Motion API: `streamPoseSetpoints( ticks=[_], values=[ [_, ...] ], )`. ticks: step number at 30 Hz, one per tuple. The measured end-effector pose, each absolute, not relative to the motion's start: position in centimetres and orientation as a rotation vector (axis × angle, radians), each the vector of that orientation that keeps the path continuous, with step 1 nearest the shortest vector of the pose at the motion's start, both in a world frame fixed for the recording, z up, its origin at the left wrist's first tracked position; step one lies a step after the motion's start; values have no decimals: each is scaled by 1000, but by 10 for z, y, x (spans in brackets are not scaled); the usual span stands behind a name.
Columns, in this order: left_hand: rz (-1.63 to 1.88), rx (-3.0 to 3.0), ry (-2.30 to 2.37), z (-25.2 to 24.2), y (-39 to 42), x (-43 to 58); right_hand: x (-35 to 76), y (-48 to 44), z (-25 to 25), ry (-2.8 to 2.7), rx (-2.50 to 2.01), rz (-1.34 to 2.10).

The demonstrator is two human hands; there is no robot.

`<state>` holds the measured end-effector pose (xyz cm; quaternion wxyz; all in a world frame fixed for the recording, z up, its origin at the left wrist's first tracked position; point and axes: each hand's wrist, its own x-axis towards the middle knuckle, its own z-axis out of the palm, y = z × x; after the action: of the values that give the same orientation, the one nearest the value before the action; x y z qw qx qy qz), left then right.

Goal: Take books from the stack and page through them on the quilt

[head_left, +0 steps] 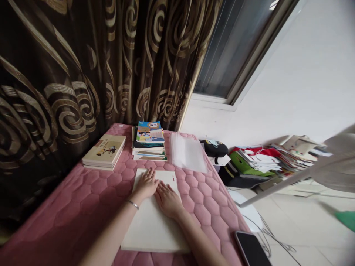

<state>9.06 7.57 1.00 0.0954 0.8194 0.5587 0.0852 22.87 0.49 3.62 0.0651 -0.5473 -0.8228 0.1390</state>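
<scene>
A large cream-coloured book (156, 225), apparently lying open, rests on the pink quilted surface in front of me. My left hand (146, 183) lies flat on its upper part, fingers stretched forward and a silver bracelet at the wrist. Just to the right, my right hand (168, 199) presses flat on the same pale page, its fingers pointing up and left. The two hands nearly meet at the thumbs. Small reddish print shows near the page's upper right corner. Neither hand grips anything.
Beyond lie a stack of beige books (104, 152), a pile of textbooks (149, 133) with a blue cover, and clear plastic sleeves (188, 153). A phone (252, 249) sits at the right edge. Past it stand a white fan (280, 184) and heaped papers and bags (257, 159).
</scene>
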Motion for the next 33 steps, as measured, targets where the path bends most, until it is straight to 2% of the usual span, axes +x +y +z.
streamPoseSetpoints(
  ticks=[10,15,21,30,33],
  values=[
    [139,2460,1808,18,73,62,203,34,55,-2413,-1712,554],
    [98,2411,1831,26,70,64,196,62,45,-2461,-1605,659],
    [131,2340,1888,29,70,67,237,63,34,-2298,-1903,586],
    [168,2158,2387,33,71,55,254,60,36,-2245,-2029,534],
    [300,2384,2099,42,68,88,253,60,37,-2260,-2023,518]
  ],
)
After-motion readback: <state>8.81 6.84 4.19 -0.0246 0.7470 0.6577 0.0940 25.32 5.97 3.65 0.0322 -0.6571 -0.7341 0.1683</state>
